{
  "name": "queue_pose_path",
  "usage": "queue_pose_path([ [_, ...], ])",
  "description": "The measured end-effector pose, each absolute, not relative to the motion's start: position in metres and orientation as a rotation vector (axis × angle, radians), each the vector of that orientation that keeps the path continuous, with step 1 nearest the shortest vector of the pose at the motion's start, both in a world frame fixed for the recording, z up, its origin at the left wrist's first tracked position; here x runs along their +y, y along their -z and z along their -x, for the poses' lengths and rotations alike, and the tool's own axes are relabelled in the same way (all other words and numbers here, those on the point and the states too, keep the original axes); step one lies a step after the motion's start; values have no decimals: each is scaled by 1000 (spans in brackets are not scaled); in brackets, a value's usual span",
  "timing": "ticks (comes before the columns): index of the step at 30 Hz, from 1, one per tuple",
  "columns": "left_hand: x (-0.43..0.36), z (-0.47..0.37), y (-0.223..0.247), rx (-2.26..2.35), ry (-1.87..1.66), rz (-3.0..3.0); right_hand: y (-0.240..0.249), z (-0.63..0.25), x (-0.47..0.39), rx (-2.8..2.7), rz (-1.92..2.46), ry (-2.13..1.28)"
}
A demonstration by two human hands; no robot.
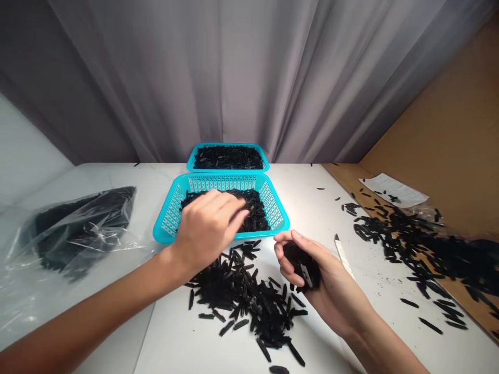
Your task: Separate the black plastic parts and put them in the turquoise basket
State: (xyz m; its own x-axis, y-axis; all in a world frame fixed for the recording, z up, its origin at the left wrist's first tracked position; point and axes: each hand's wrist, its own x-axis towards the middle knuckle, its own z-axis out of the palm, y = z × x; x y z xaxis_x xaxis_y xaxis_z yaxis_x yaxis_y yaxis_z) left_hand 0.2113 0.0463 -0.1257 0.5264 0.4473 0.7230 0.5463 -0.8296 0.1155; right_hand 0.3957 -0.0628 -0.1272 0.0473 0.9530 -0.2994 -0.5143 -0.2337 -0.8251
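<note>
fingers of our left hand spread loosely, gripping nothing, hovering over the front rim of the near turquoise perforated plastic basket, fingertips pointing right and slightly away, above the short black plastic strips piled inside it. our right hand sits lower and to the right, palm up and cupped, fingers curled around a small bunch of black strips like those. between and below both hands lies a loose heap of black strips on the white table, their long axes mostly running toward the basket. the left hand is nearer the basket; the right is nearer a small blade just beside it.
</note>
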Motion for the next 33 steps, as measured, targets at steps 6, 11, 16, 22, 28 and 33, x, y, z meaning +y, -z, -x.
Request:
queue_pose_path([
  [6, 30, -214, 118, -703, 1109, 3129, 130, -391, -61, -217, 931, -1627],
  [11, 13, -221, 130, -325, 861, 3460, 132, -383, -63, -118, 850, -1701],
  [16, 21, -223, 133, -587, 1129, 3464, 135, -382, -64, -80, 892, -1682],
  [22, 21, -227, 125, -1462, 1363, 3640, 137, -381, -66, -216, 1023, -1687],
  [28, 23, -229, 125, -1944, 1676, 3718, 139, -381, -65, -551, 1207, -1519],
  [33, 18, -230, 125, -1941, 1804, 3758, 140, -382, -65, -760, 1268, -1354],
])
